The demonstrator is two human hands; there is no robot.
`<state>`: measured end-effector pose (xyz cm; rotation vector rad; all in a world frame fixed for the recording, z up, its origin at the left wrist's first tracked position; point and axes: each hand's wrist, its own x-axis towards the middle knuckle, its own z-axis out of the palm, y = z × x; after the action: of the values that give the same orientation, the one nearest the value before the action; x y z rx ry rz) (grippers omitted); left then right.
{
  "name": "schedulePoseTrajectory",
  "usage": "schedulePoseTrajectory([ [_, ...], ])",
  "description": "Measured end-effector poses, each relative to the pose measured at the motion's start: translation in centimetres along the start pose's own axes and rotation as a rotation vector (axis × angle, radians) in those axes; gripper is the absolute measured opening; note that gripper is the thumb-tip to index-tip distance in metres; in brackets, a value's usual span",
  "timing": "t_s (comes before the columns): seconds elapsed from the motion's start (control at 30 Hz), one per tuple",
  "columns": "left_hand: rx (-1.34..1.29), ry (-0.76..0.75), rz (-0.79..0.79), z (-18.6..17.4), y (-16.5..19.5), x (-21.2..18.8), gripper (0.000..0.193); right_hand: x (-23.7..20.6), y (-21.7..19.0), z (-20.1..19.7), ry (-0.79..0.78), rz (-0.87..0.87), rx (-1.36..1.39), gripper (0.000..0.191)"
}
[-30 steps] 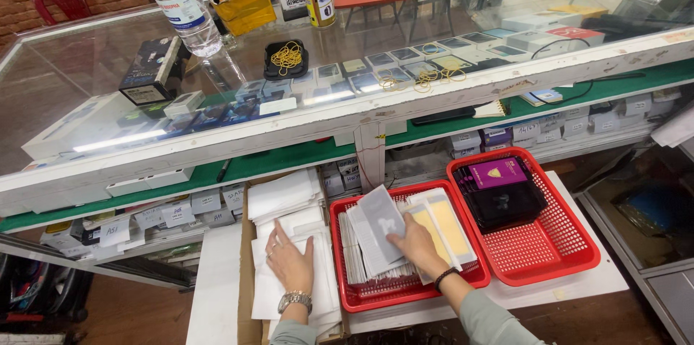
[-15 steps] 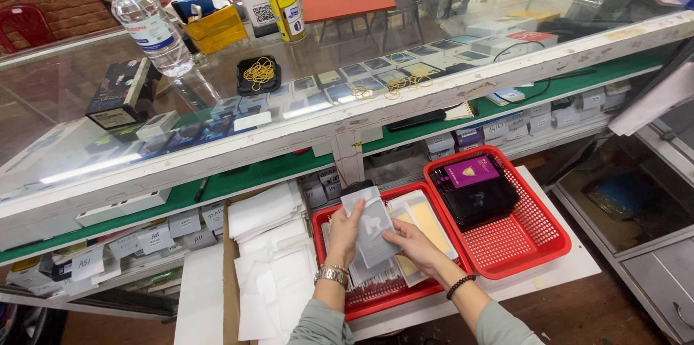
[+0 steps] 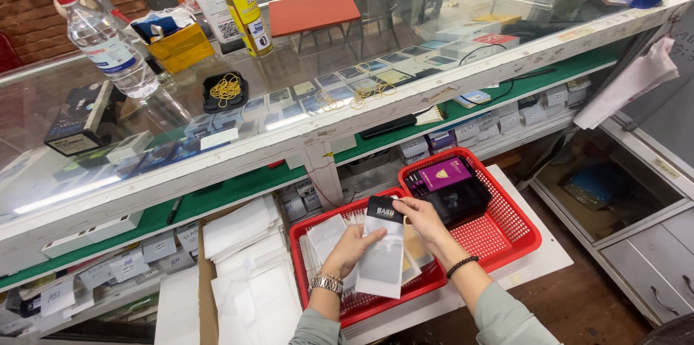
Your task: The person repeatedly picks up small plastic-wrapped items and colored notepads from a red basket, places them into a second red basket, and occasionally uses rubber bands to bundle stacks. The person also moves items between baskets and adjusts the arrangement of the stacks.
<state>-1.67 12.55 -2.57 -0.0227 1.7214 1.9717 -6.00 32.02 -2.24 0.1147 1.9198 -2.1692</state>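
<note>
left hand [image 3: 352, 249]: lower centre, clamped on flat packet [image 3: 382, 262], gripping from below
right hand [image 3: 423, 220]: pinching packet's black top edge
left red basket [image 3: 303, 233]: more flat packets, under held one
right red basket [image 3: 517, 233]: black boxes, purple box [image 3: 444, 173]

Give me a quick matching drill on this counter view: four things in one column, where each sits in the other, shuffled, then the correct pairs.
Things
1. flat white packet with a black top
2. purple rectangular box
3. yellow spray can
4. loose stack of white paper sleeves

Places
A. on the glass counter top
B. in the right-hand red plastic basket
C. held between left hand and right hand
D. left of the left-hand red plastic basket

Pairs: 1-C, 2-B, 3-A, 4-D
</note>
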Motion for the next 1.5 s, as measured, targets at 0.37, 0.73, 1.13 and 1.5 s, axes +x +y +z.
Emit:
schedulePoseTrajectory([
  [0.37, -0.017, 0.208, -0.202, 0.8, 0.1, -0.1, 0.042, -0.2, 0.2, -12.5, 0.802, 0.145, 0.464, 0.016],
  [0.73, -0.186, 0.662, -0.060, -1.4, -0.5, -0.9, 0.038, 1.7, 0.3, -12.2, 0.818, 0.250, 0.172, 0.055],
  [1.13, 0.461, 1.524, 0.106, -10.6, -3.8, -10.6, 0.036, 0.2, 3.0, 1.5, 0.194, -0.183, -0.379, 0.021],
  [1.5, 0.818, 1.458, -0.152, -12.3, -4.7, -12.5, 0.090, -3.2, 6.8, 10.4, -0.078, -0.062, -1.057, 0.085],
])
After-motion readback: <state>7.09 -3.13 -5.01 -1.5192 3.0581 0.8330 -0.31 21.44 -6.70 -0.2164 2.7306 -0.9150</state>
